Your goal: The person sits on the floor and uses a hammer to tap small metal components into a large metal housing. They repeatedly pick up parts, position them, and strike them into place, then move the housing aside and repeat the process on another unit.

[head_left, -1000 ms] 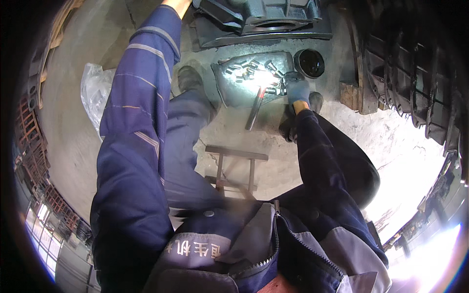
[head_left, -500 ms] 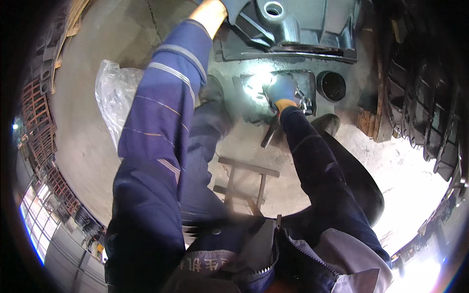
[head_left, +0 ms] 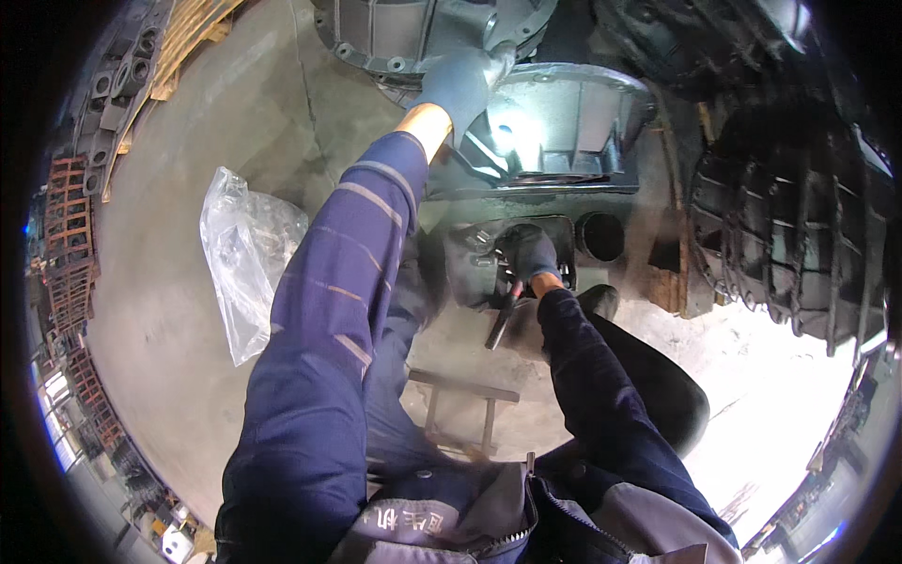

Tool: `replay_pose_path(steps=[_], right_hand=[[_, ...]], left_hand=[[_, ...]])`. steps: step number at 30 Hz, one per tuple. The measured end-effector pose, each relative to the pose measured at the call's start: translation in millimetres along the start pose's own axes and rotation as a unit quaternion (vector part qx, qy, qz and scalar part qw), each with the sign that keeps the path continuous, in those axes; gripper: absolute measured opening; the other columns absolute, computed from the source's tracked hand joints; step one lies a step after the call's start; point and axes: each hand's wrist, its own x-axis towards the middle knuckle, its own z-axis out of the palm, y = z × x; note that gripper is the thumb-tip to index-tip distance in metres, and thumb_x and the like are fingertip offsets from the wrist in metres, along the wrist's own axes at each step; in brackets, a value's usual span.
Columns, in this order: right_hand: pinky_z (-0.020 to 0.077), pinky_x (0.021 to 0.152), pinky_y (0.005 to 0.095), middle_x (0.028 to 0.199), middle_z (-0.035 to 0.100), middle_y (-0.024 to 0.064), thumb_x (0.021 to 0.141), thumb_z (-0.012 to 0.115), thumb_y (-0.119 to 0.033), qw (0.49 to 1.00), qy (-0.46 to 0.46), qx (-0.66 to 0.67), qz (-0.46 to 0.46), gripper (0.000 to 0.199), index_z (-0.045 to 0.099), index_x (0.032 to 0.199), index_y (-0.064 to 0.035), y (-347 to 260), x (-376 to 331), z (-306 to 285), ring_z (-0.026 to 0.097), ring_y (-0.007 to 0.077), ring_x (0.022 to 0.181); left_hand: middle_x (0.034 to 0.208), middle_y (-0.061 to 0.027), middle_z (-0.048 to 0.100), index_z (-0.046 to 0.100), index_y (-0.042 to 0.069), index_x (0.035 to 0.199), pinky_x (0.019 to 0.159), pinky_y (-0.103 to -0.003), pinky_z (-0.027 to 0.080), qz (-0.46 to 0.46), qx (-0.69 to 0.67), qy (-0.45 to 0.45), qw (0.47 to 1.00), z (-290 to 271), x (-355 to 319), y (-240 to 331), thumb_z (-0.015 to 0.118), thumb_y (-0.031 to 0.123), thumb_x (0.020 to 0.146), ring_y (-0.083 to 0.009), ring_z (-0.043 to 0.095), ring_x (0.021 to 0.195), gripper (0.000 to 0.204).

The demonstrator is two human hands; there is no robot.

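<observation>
My left hand (head_left: 460, 89), in a grey-blue glove, reaches forward. It is closed over the upper left edge of a grey metal casting (head_left: 592, 117) standing in front of me. My right hand (head_left: 534, 256), in a dark glove, is down in a shallow dark tray (head_left: 460, 273) with small metal pieces (head_left: 482, 238) in it. Its fingers are hidden there. A bar-like tool with a red and black handle (head_left: 503, 321) slants over the tray's near edge beside my right wrist. A round black cup-like part (head_left: 599, 236) stands right of the tray.
Another large ribbed casting (head_left: 404, 33) lies beyond my left hand. Stacked dark ribbed castings (head_left: 780, 216) fill the right side, by a wooden pallet (head_left: 667, 273). Clear plastic sheeting (head_left: 240, 263) lies on the left floor. A small stool frame (head_left: 465, 385) stands between my legs.
The view has tilted forward, so the tray and casting appear lower and the far casting shows. The bright spot has passed from the tray to the casting. Both hands stay at about the same places.
</observation>
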Motion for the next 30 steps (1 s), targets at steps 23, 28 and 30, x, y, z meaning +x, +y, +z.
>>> replay_pose_path(steps=[23,28,30], right_hand=[[0.058,0.079,0.0352,0.101,0.074,0.0157,0.079,0.083,-0.027,0.915,0.27,0.281,-0.103,0.048,0.069,0.118,-0.0016,-50.5,-138.1,-326.0,0.073,0.0234,0.087],[0.0578,0.081,0.0363,0.102,0.074,0.0151,0.08,0.082,-0.026,0.904,0.252,0.33,-0.105,0.042,0.072,0.114,-0.0043,-41.0,-131.4,-323.0,0.072,0.0239,0.091],[0.0581,0.081,0.0354,0.104,0.073,0.0146,0.08,0.083,-0.026,0.896,0.243,0.359,-0.1,0.043,0.072,0.116,-0.0045,-39.3,-127.6,-318.2,0.072,0.0229,0.09]], left_hand=[[0.116,-0.012,0.073,0.066,-0.005,0.126,0.09,-0.033,0.059,-0.022,-0.657,-0.188,0.729,-37.8,-201.6,115.0,0.062,0.009,0.1,-0.0214,0.072,0.103,0.029],[0.11,-0.011,0.073,0.065,-0.004,0.126,0.083,-0.032,0.06,-0.038,-0.639,-0.169,0.749,-33.7,-195.3,115.7,0.064,0.009,0.099,-0.0189,0.073,0.094,0.03],[0.109,-0.0113,0.073,0.066,-0.003,0.125,0.081,-0.031,0.06,-0.064,-0.63,-0.171,0.755,-34.5,-194.4,114.2,0.067,0.01,0.097,-0.0181,0.073,0.094,0.032]])
